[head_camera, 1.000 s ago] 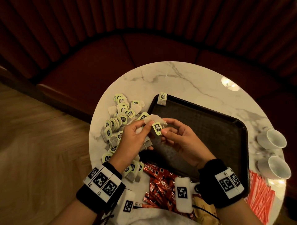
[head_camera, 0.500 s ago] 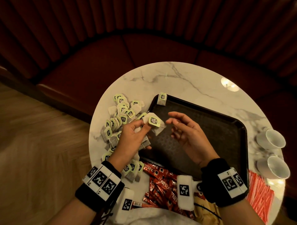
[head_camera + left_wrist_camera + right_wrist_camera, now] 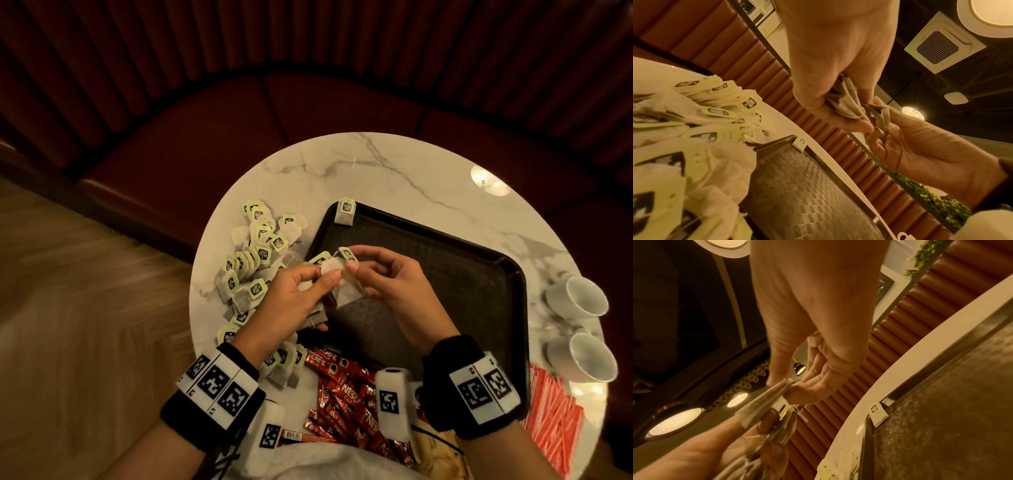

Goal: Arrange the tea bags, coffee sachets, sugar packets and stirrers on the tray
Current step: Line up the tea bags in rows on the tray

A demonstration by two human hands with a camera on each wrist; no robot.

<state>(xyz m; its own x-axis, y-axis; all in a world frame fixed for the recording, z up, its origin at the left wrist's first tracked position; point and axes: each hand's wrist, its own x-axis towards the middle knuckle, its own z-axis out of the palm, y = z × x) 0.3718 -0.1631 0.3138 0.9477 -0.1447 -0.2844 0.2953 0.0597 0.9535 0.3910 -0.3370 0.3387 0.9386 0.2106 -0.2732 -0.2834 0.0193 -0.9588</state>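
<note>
My left hand [image 3: 325,274] grips a small bunch of tea bags [image 3: 846,104] over the left end of the black tray [image 3: 445,274]. My right hand [image 3: 356,260] pinches the top of one tea bag [image 3: 346,291] in that bunch, thumb against fingers, as the right wrist view shows [image 3: 787,384]. One tea bag [image 3: 346,211] lies on the tray's far left corner. A loose pile of green-tagged tea bags [image 3: 253,260] covers the table left of the tray. Red coffee sachets [image 3: 346,394] lie at the near edge, partly under my wrists.
Red-and-white striped sticks [image 3: 555,411] lie right of the tray's near corner. Two white cups [image 3: 579,298] [image 3: 589,356] stand at the table's right edge. Beige packets [image 3: 435,452] sit near my body. The round marble table [image 3: 394,164] is ringed by a red bench.
Half a second ago my right hand had let go and hung open beside the bag. Now it pinches a tea bag in the left hand's bunch again.
</note>
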